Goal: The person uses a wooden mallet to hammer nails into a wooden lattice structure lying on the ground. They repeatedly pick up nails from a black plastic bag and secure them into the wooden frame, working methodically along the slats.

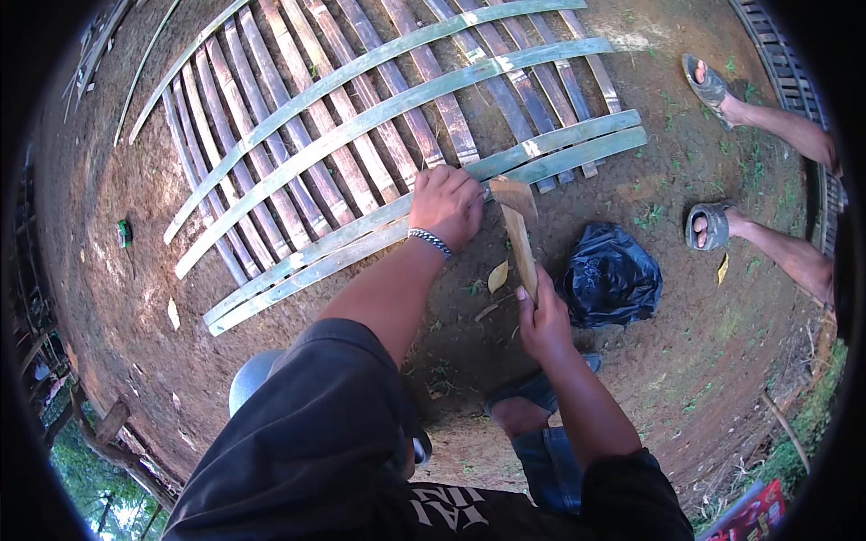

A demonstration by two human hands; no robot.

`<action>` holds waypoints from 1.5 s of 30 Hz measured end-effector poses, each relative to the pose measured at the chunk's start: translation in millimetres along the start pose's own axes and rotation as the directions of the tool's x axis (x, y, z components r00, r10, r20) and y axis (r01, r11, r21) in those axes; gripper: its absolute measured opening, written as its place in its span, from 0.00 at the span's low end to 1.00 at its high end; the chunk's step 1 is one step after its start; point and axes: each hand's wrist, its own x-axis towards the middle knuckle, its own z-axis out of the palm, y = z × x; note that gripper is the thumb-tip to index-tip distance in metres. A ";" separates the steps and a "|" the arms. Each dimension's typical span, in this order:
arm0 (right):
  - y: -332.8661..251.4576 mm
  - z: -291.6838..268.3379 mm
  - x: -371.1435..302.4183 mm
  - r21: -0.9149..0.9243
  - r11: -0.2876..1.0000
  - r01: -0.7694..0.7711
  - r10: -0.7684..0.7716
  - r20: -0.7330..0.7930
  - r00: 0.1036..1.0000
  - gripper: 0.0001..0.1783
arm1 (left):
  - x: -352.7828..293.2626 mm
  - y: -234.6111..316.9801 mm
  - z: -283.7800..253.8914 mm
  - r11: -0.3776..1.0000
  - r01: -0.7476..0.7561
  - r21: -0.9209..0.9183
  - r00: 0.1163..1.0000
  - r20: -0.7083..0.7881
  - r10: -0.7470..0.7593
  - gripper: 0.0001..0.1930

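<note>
My left hand [446,206], with a chain bracelet at its wrist, is closed over the nearest pair of long greenish bamboo strips [559,151]. Its fingertips are partly hidden, so anything small pinched there does not show. These strips lie across a row of brownish bamboo slats [356,113]. In my right hand [547,317] is the wooden handle of a hammer-like tool [518,236]. Its broad brownish head is raised close to the strips, just right of my left hand. I cannot make out the exact kind of head.
A black plastic bag [613,278] lies right of my right hand. Another person's sandalled feet [709,225] stand at the right. A small green-and-black object [124,233] lies on the dirt at the left. Yellow leaves [498,277] are scattered about. Slatted bamboo [794,77] borders the far right.
</note>
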 end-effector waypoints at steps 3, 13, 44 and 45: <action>4.8 3.3 2.1 -0.062 0.998 0.032 -0.031 0.028 0.999 0.28 | -0.9 -2.5 1.8 1.000 0.002 0.016 1.000 0.002 -0.002 0.05; 6.9 2.1 4.3 -0.094 0.992 -0.086 0.094 0.083 0.992 0.28 | -1.5 -2.2 3.3 1.000 0.005 0.022 1.000 0.002 -0.005 0.06; -2.6 7.3 40.7 0.134 0.973 -0.187 0.201 -0.105 0.974 0.29 | -4.7 -3.1 1.6 1.000 0.011 0.025 1.000 -0.012 -0.011 0.05; -6.7 10.9 60.0 0.144 0.982 -0.122 0.147 -0.174 0.974 0.29 | -6.4 -3.9 0.5 0.999 0.018 0.028 1.000 -0.017 -0.017 0.05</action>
